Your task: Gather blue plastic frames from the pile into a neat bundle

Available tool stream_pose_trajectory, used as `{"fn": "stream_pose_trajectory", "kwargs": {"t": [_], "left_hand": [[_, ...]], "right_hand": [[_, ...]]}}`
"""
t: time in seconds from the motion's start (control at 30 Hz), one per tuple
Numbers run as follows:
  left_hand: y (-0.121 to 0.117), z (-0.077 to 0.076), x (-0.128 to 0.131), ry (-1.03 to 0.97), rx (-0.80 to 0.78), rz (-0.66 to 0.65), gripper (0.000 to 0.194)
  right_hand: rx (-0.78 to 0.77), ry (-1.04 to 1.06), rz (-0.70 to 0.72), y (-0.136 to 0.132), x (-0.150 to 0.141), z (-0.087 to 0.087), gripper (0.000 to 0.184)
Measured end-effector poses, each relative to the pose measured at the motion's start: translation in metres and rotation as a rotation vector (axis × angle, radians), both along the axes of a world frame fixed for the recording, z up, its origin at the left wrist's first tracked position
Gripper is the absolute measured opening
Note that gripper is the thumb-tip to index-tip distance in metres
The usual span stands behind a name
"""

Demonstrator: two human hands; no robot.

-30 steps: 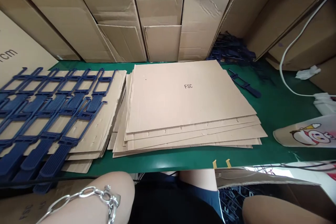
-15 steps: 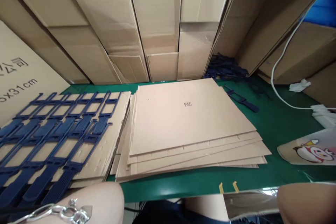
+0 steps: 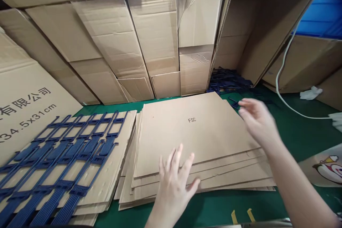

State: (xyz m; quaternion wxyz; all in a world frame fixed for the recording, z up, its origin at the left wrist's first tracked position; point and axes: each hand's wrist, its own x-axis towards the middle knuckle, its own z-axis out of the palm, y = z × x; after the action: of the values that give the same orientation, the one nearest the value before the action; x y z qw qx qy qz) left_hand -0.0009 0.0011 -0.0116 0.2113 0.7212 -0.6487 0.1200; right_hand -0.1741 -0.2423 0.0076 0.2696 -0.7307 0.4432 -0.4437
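A fanned stack of flat cardboard sheets (image 3: 187,139), the top one printed "FSC", lies in the middle of the green table (image 3: 299,135). My left hand (image 3: 173,181) hovers open over the stack's near edge, fingers spread, holding nothing. My right hand (image 3: 258,121) is open over the stack's far right corner, slightly blurred, also holding nothing. Just beyond that hand lies a loose blue plastic handle strip (image 3: 235,104). To the left, several blue plastic handle strips (image 3: 66,156) lie in a row on a second pile of cardboard sheets (image 3: 114,164).
Tall cardboard boxes (image 3: 149,42) wall off the back. An open box on its side (image 3: 256,39) has a heap of blue strips (image 3: 227,82) at its mouth. A white cable (image 3: 283,74) runs down the right. A cartoon-printed bag (image 3: 326,167) lies at the right edge.
The view has tilted upward, away from my lap. Both hands have come up from below the table edge and now hover over the FSC stack.
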Motion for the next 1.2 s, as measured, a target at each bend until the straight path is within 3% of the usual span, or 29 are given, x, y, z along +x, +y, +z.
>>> {"fn": "stream_pose_trajectory", "kwargs": {"t": [0.13,0.23,0.47,0.57,0.7,0.83,0.97,1.1,1.2], "left_hand": [[0.005,-0.027,-0.001,-0.221,0.192,0.022,0.09],[0.003,-0.036,-0.001,-0.296,0.198,0.055,0.098],[-0.015,-0.038,0.001,-0.334,0.203,0.058,0.093],[-0.02,-0.04,0.001,-0.309,0.203,0.074,0.092],[-0.022,-0.041,0.0,-0.213,0.247,0.103,0.088],[-0.024,-0.023,-0.006,-0.048,0.43,0.139,0.08],[-0.033,0.019,-0.009,0.217,0.655,0.168,0.069],[-0.047,0.05,-0.007,0.539,0.562,0.038,0.059],[-0.063,0.052,-0.008,0.939,0.395,-0.024,0.065]], "right_hand": [[0.278,0.549,-0.145,-0.023,-0.011,-0.035,0.071],[0.335,0.643,-0.14,-0.03,-0.019,-0.054,0.082],[0.37,0.673,-0.092,-0.063,-0.022,-0.052,0.087],[0.33,0.736,-0.211,-0.09,-0.032,-0.051,0.08],[0.511,0.841,-0.335,-0.114,-0.047,-0.059,0.072],[0.515,0.901,-0.345,-0.116,-0.049,-0.065,0.064],[0.469,0.902,-0.302,-0.11,-0.049,-0.055,0.057],[0.447,0.875,-0.378,-0.094,-0.045,-0.021,0.056],[0.26,0.744,-0.485,-0.058,-0.026,0.011,0.061]]}}
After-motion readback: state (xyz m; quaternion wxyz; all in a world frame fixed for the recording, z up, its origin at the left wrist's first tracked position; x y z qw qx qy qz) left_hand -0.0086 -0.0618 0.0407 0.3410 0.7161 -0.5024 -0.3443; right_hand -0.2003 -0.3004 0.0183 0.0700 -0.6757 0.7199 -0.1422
